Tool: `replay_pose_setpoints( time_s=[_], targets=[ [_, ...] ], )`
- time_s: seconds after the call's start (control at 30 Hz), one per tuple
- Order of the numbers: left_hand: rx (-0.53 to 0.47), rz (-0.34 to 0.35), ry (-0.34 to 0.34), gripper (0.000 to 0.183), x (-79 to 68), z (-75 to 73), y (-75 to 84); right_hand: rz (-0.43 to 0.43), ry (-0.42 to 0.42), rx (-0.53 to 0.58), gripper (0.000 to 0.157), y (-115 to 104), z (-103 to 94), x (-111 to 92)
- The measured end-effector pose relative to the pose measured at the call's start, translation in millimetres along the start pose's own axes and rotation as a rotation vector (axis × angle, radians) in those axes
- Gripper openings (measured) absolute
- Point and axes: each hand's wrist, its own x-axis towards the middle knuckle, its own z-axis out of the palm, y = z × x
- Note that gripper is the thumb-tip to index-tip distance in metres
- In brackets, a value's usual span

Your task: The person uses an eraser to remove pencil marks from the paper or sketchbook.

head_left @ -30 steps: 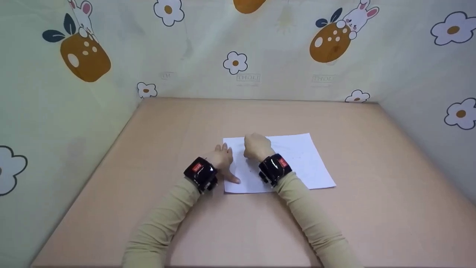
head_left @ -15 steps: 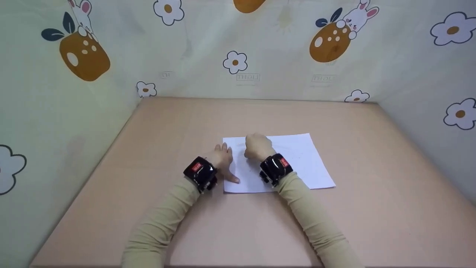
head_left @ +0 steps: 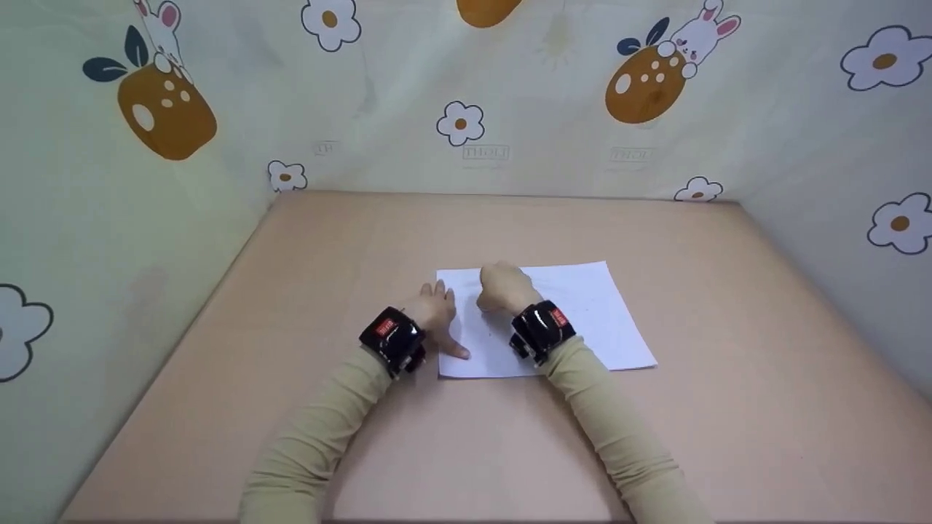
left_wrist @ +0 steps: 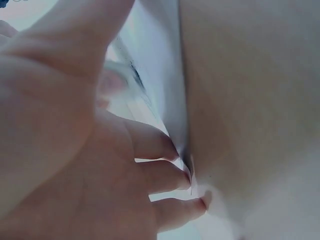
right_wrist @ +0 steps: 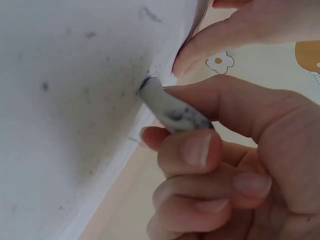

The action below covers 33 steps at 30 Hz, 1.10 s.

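Observation:
A white sheet of paper (head_left: 590,320) lies on the table, with dark crumbs and faint pencil-like smudges on it. My left hand (head_left: 435,314) rests flat on its left edge, fingers spread and thumb stretched toward the near side. Pinched between the thumb and fingers of my right hand (head_left: 504,287) is a white eraser (right_wrist: 172,107) with grey smears. One end of the eraser touches the paper, as the right wrist view shows. In the head view the back of the right hand hides the eraser.
The tan table (head_left: 349,240) extends around the paper on every side. Pale cloth walls (head_left: 393,87) with printed flowers and rabbits enclose it at the back, left and right. Black cameras sit on both wrists.
My right wrist has shifted very slightly to the right, while the right hand stays over the same part of the sheet. My left hand and the paper look unmoved.

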Motion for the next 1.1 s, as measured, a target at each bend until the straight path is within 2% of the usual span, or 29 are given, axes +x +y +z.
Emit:
replay_pose_setpoints(
  time_s=[0.07, 0.1, 0.27, 0.33, 0.4, 0.5, 0.6, 0.7, 0.8, 0.9, 0.97, 1.1],
  targets=[
    [0.009, 0.004, 0.006, 0.121, 1.7, 0.8, 0.3, 0.044, 0.005, -0.041, 0.005, 1.5, -1.8, -1.5],
    [0.015, 0.005, 0.012, 0.121, 2.5, 1.3, 0.5, 0.04, 0.005, -0.046, 0.006, 2.1, -2.1, -1.8],
    [-0.013, -0.015, -0.004, 0.121, 2.2, 2.5, -0.1, -0.158, -0.032, 0.078, 0.014, 2.1, 2.8, 1.7],
    [-0.037, -0.021, -0.007, 0.121, 1.3, 1.9, -0.1, -0.193, -0.059, 0.124, 0.015, 2.2, 4.4, 3.1],
    [-0.057, -0.02, 0.0, 0.121, 0.7, 0.8, 0.3, -0.169, -0.072, 0.118, 0.015, 3.8, 2.2, 2.5],
    [-0.046, -0.012, 0.012, 0.121, 0.9, -0.5, 1.5, -0.055, -0.086, 0.064, 0.016, 9.0, -5.8, -0.6],
    [-0.021, -0.01, 0.008, 0.122, 2.1, -0.3, 2.3, 0.022, -0.116, 0.02, 0.02, 17.2, -13.7, -3.2],
    [-0.009, -0.014, -0.01, 0.122, 3.6, 1.0, 2.7, -0.001, -0.121, 0.081, 0.018, 28.4, -19.9, -4.8],
    [-0.005, -0.009, -0.032, 0.122, 3.9, 1.2, 2.7, -0.072, -0.079, 0.201, 0.017, 43.1, -29.1, -7.3],
    [-0.004, -0.006, -0.048, 0.121, 4.5, 0.1, 2.5, -0.087, -0.041, 0.291, 0.023, 61.3, -39.2, -11.1],
    [0.009, -0.006, -0.052, 0.121, 5.0, -0.6, 1.9, -0.064, -0.046, 0.301, 0.023, 74.2, -42.2, -13.2],
    [0.035, -0.01, -0.048, 0.122, 5.8, -0.9, 1.0, -0.042, -0.102, 0.246, 0.02, 90.6, -36.9, -11.8]
  ],
)
